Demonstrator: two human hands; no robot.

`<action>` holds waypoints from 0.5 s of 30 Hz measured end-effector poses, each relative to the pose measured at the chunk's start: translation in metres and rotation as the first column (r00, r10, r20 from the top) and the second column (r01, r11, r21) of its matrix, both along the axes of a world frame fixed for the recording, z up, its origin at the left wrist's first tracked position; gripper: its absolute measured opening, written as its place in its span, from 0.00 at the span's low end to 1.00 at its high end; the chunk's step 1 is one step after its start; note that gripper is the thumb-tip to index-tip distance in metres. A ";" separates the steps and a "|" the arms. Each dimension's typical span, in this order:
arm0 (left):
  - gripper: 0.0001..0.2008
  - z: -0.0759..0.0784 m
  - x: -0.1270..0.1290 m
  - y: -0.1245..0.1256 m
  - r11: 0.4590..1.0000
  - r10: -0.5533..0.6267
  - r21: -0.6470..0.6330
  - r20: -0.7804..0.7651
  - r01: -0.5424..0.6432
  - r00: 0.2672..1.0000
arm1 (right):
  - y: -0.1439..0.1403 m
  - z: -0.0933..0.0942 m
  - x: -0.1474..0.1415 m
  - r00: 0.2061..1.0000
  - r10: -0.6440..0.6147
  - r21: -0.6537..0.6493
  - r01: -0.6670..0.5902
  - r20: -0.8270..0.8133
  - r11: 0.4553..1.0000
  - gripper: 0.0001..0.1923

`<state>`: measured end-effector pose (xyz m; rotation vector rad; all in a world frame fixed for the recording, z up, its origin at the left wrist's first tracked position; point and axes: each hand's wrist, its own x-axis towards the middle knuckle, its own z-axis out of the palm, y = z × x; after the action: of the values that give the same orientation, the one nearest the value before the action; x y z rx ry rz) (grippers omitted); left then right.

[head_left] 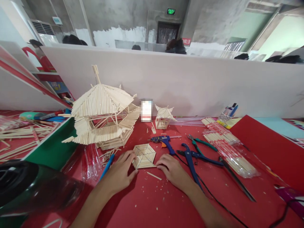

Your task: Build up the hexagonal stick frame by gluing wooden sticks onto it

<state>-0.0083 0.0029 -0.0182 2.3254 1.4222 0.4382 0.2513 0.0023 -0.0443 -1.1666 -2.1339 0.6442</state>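
A hexagonal panel (pixel 144 156) of thin wooden sticks, laid in rings like a web, lies flat on the red table. My left hand (pixel 124 167) grips its left edge, fingertips on the rim and thumb by the lower left corner. At the lower right corner, my right hand (pixel 169 169) has its bent fingers pressed against the panel; its fingertips are partly hidden. One loose stick (pixel 154 176) lies just in front. Behind the panel is a blue glue gun (pixel 163 142). A blue pen-like tool (pixel 108 166) lies beside my left wrist.
A large stick pavilion (pixel 104 110) stands back left, a small one (pixel 164 117) by the white partition (pixel 190 79). On the right lie blue cutters (pixel 190 161), green-handled pliers (pixel 201 144), tweezers (pixel 238 180) and bagged sticks (pixel 232 152). A dark bottle (pixel 35 186) is front left.
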 end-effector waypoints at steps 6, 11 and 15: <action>0.15 -0.001 -0.003 0.000 1.000 -0.016 0.013 0.019 0.015 1.000 | 0.001 -0.003 -0.002 1.000 0.003 0.012 -0.003 0.028 1.000 0.09; 0.14 -0.001 -0.002 -0.001 1.000 -0.008 0.003 0.004 0.008 1.000 | 0.001 -0.003 -0.003 0.999 -0.004 0.020 0.003 0.035 1.000 0.10; 0.14 0.000 0.004 -0.001 1.000 0.010 0.022 -0.044 -0.009 0.999 | 0.001 -0.003 -0.004 1.000 -0.008 0.019 0.008 0.025 1.000 0.09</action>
<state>-0.0046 0.0015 -0.0187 2.3599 1.4569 0.4094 0.2477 0.0034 -0.0468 -1.1790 -2.1508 0.6076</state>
